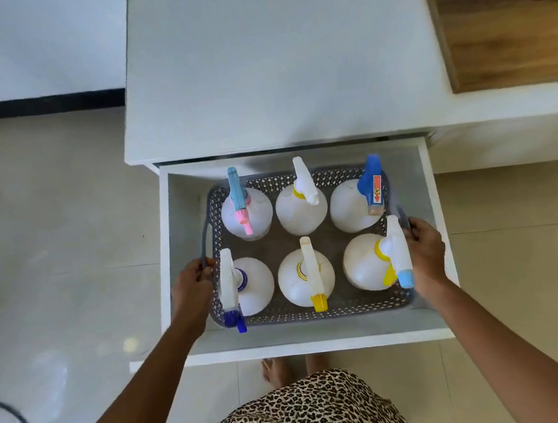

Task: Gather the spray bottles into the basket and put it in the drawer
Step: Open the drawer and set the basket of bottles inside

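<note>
Here, in the head view, a grey perforated basket sits inside the open white drawer, which is pulled out from under a white cabinet top. Six white spray bottles stand upright in the basket in two rows of three. The far row has a bottle with a light-blue and pink trigger, one with a white trigger and one with a dark-blue trigger. The near row has a bottle with a white head and blue nozzle, one with a yellow nozzle and one with a pale-blue nozzle. The left hand has its fingers curled closed around the basket's left handle. The right hand grips the right handle the same way. Bare feet and a leopard-print garment show below the drawer front.
</note>
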The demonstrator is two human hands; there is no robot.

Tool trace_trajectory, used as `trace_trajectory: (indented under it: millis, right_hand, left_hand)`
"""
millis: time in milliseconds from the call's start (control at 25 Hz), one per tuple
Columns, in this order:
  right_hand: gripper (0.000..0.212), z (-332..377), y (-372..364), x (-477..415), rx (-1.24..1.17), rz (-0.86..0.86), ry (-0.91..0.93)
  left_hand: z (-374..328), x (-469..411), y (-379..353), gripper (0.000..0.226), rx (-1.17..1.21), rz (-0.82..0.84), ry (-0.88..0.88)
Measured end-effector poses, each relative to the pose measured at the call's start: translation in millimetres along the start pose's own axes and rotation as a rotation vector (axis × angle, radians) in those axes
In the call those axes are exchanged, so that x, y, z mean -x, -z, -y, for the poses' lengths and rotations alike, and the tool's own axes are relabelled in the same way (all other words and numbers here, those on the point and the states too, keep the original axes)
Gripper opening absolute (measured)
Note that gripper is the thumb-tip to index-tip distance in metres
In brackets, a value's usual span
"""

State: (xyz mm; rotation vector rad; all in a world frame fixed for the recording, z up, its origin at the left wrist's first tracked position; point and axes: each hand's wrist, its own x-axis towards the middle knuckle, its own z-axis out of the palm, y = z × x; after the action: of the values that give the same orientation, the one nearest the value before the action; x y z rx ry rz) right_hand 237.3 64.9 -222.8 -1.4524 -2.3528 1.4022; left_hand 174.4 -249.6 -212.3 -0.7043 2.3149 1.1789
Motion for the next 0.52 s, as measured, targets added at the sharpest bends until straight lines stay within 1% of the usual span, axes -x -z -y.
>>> trace_trajectory:
  millis: [120,240,360,520]
  right_hand:
    - [0.020,-14,-20,-23,-0.024,-0.021,-0.064]
    - [0.022,-25,-43,-50,0.010,-0.035,-0.116]
    - [0.022,-41,-65,-73,0.024,-0.023,-0.155]
    - [0.021,-57,-83,-87,0.062,-0.014,-0.176]
  left_hand:
    - [13,-28,-23,0.021,0.005,0.010,0.006]
    - [27,-60,-49,0.021,-0.026,-0.009,0.023]
    - [39,-85,-70,0.020,-0.064,-0.020,0.043]
    - [51,-100,-84,0.019,-0.040,-0.005,0.074]
